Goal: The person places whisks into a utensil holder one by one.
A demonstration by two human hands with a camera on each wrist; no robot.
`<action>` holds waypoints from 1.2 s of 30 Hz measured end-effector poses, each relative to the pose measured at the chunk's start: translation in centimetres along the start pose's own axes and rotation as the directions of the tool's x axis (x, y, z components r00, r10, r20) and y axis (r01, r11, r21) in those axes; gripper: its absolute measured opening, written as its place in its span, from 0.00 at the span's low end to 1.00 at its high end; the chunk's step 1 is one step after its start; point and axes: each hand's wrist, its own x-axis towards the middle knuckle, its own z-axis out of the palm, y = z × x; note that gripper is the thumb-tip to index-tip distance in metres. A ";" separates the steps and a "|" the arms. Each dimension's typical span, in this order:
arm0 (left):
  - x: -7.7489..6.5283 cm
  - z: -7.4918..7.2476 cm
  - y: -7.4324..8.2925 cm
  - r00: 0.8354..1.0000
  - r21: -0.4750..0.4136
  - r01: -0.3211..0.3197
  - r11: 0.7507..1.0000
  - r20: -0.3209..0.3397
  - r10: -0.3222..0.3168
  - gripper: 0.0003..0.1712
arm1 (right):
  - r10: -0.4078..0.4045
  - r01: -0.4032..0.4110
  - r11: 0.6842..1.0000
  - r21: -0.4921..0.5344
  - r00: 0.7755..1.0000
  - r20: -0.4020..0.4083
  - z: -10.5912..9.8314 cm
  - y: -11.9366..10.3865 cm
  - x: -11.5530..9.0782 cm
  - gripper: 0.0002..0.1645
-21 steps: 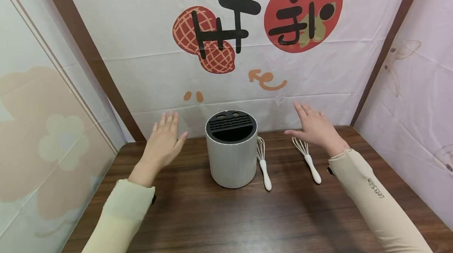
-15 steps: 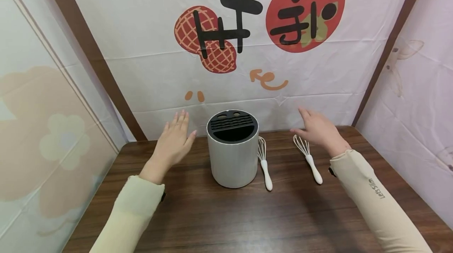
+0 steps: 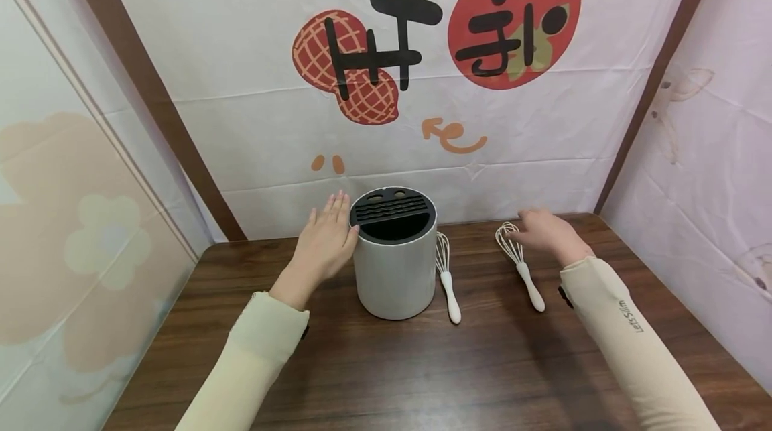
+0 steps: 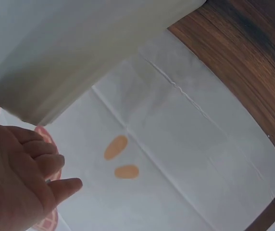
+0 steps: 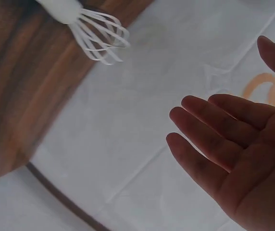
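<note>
A white cylindrical utensil holder (image 3: 395,280) with a black slotted lid (image 3: 395,216) stands upright on the table. At its left side is my left hand (image 3: 326,243), fingers straight and the thumb by the rim; whether it touches the wall I cannot tell. In the left wrist view that hand (image 4: 17,168) is beside the holder (image 4: 80,53). A white whisk (image 3: 451,300) lies just right of the holder. Farther right lies a second whisk (image 3: 531,287), with my right hand (image 3: 549,236) over its wire end. The right wrist view shows the right hand (image 5: 243,154) relaxed and apart from the whisk (image 5: 96,36).
The brown wooden table (image 3: 386,377) reaches back to a white printed cloth (image 3: 253,129). Cloth panels also hang at the left and the right (image 3: 718,169), close to the table's side edges.
My left hand has moved right, up to the holder's side. The right hand has come down toward the far whisk, its fingers bending. Holder and whisks stay in place.
</note>
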 end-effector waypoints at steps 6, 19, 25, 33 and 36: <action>0.2 0.0 0.3 1.000 -0.023 -0.002 1.000 0.020 0.002 0.35 | 0.067 -0.073 0.996 0.059 0.994 0.090 1.5 2.1 0.2 0.35; 0.2 -0.1 0.0 0.999 -0.096 -0.001 0.995 0.047 0.005 0.33 | 0.159 -0.184 0.963 0.196 0.978 0.138 4.7 4.5 0.4 0.16; 0.0 0.1 0.0 0.998 -0.111 -0.006 0.994 0.055 0.012 0.34 | 0.212 -0.252 0.939 0.233 0.960 0.185 6.5 5.3 0.7 0.17; 0.2 0.2 0.1 0.999 -0.095 -0.025 0.995 0.032 0.028 0.33 | 0.276 -0.336 0.877 0.343 0.937 0.214 8.0 5.6 0.9 0.21; 0.4 0.2 0.2 0.999 -0.097 -0.024 0.995 0.038 0.028 0.33 | 0.308 -0.359 0.865 0.351 0.931 0.195 8.3 5.6 0.8 0.18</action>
